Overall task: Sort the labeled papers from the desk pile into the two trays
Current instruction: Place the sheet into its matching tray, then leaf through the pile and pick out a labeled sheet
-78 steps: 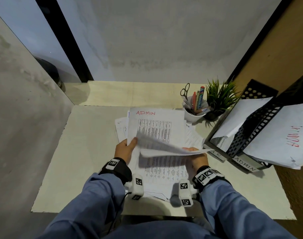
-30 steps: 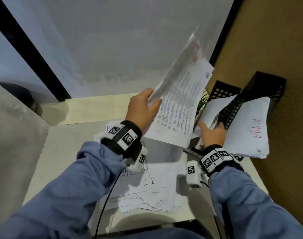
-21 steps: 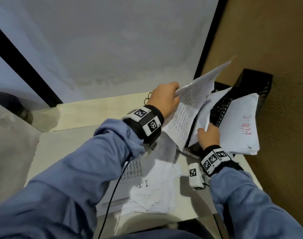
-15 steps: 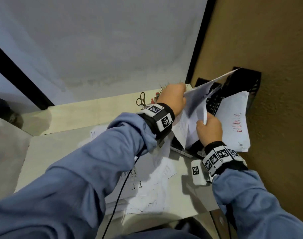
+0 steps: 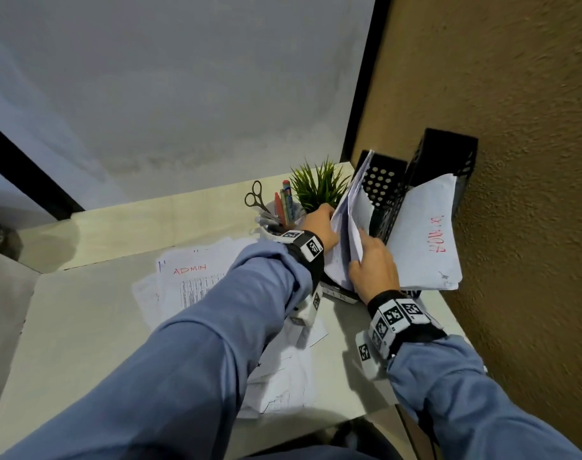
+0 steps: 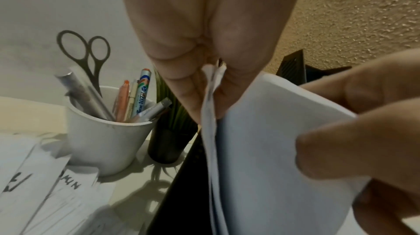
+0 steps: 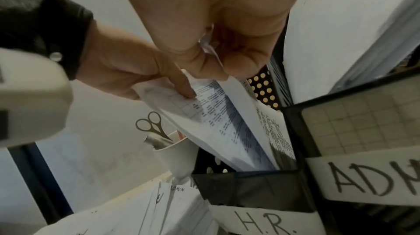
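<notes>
My left hand (image 5: 326,220) pinches the edge of a printed sheet (image 7: 216,113) that stands slanted in the left black tray (image 5: 380,180), labelled H.R. (image 7: 261,221). My right hand (image 5: 365,247) pinches the white papers (image 6: 261,149) that stand in that tray and holds them to the right of the sheet. The right tray (image 5: 448,154), labelled ADMIN (image 7: 375,176), holds sheets (image 5: 425,234) with red writing. The desk pile (image 5: 190,283) lies left of my arms, an ADMIN sheet on top. The held sheet's label is hidden.
A white cup (image 6: 106,131) with pens and scissors (image 5: 254,197) stands just left of the trays, beside a small potted plant (image 5: 316,187). A brown wall (image 5: 515,161) runs close behind the trays. The desk's front edge (image 5: 332,423) is near my right forearm.
My left hand carried the sheet from over the desk pile to the right and down into the H.R. tray. My right hand moved onto that tray's papers and took hold of them.
</notes>
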Motion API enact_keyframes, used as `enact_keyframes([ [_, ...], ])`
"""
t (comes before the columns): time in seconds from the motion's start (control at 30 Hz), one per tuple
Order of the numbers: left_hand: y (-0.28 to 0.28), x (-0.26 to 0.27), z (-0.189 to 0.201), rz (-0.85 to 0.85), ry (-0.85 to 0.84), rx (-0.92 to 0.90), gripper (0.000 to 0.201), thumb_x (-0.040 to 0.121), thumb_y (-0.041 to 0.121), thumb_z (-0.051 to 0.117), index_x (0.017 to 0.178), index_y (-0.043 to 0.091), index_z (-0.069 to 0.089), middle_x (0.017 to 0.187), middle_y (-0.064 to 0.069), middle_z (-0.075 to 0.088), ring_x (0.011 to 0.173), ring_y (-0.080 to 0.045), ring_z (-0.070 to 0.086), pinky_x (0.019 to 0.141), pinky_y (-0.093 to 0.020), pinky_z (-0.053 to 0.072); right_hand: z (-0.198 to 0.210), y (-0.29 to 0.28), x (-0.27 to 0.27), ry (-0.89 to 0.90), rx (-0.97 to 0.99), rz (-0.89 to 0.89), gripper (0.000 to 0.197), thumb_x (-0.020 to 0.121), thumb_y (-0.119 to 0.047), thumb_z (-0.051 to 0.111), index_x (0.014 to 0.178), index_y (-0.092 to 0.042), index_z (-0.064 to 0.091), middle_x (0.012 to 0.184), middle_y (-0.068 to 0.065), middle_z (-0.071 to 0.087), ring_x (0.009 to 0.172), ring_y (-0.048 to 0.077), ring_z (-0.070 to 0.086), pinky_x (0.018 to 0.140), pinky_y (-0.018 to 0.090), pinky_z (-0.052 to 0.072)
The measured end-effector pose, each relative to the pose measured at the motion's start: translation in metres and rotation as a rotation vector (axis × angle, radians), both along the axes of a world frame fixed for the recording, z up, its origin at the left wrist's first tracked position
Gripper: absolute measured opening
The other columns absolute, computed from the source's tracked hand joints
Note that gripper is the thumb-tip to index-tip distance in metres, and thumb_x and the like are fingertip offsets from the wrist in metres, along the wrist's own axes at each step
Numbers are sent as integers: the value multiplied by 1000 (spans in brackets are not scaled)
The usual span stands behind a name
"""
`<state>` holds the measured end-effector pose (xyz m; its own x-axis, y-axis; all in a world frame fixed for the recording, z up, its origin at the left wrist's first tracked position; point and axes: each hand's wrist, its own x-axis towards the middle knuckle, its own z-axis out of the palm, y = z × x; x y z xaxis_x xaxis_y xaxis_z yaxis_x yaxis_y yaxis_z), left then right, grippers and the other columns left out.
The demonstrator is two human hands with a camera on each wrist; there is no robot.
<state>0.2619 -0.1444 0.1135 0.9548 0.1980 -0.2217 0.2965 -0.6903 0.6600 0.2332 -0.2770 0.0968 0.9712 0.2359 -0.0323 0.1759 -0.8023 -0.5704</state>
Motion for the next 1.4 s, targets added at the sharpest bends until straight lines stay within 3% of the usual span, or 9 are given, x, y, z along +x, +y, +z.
enact_keyframes([
  [0.2, 23, -17, 14, 173, -200, -304, 32, 87, 13, 60, 118, 12, 54, 90, 1, 62, 85, -15, 61, 82, -28, 53, 9, 7, -1, -110, 106, 51, 50, 86, -23, 58, 134, -17, 46, 125, 6, 56, 108, 26, 55, 86, 34, 45],
  [0.37, 91, -76, -5, 400, -226, -185, 12, 87, 7, 56, 95, 13, 63, 94, -2, 65, 81, -18, 62, 60, -17, 47, 1, 10, -30, -171, 297, 226, 24, 85, -31, 66, 76, -15, 51, 56, -12, 39, 51, 7, 38, 49, 26, 30],
  [0.47, 139, -124, -41, 639, 7, -47, 22, 85, 1, 52, 102, 8, 63, 109, -11, 66, 101, -29, 61, 79, -26, 45, -25, 19, -51, -93, 196, 372, 36, 88, -34, 61, 62, -16, 47, 50, -7, 41, 47, 12, 40, 48, 29, 32],
  [0.73, 163, -214, -111, 871, 425, 68, 43, 84, 18, 62, 120, -3, 47, 124, -21, 50, 111, -38, 53, 93, -43, 46, -88, 65, -84, 420, 111, 224, 17, 86, -20, 64, 100, -11, 65, 96, 4, 64, 87, 19, 58, 83, 28, 48],
  [0.93, 153, -229, -122, 960, 366, -7, 62, 79, 23, 70, 128, 0, 40, 127, -20, 47, 116, -38, 50, 94, -45, 46, -98, 90, -95, 519, 138, 96, 37, 80, -13, 63, 66, -21, 29, 66, -2, 28, 56, 13, 25, 53, 26, 22],
  [1.03, 154, -236, -125, 968, 334, -100, 58, 78, 19, 70, 127, 2, 43, 125, -19, 51, 112, -37, 54, 92, -41, 47, -100, 95, -95, 548, 113, 90, 14, 79, -14, 66, 83, -16, 52, 76, 5, 45, 68, 18, 45, 67, 28, 36],
  [1.1, 155, -242, -126, 953, 290, -142, 33, 80, 12, 65, 110, 7, 52, 113, -16, 59, 100, -33, 60, 83, -36, 49, -106, 95, -93, 576, 122, 43, 36, 80, -13, 68, 114, -9, 58, 98, 8, 57, 92, 22, 56, 83, 29, 43],
  [1.17, 156, -246, -125, 941, 222, -139, 10, 79, 8, 61, 86, 11, 54, 90, -10, 62, 79, -28, 58, 69, -30, 47, -107, 94, -91, 554, 141, -17, 36, 79, -8, 68, 114, -7, 59, 89, 4, 56, 85, 20, 55, 77, 25, 42],
  [1.4, 148, -256, -128, 929, -121, -388, 22, 82, 4, 62, 67, 14, 48, 51, 8, 42, 55, -18, 37, 55, -23, 32, -110, 92, -87, 528, 148, -45, 36, 76, 9, 62, 109, -4, 62, 84, 3, 54, 82, 19, 53, 84, 27, 46],
])
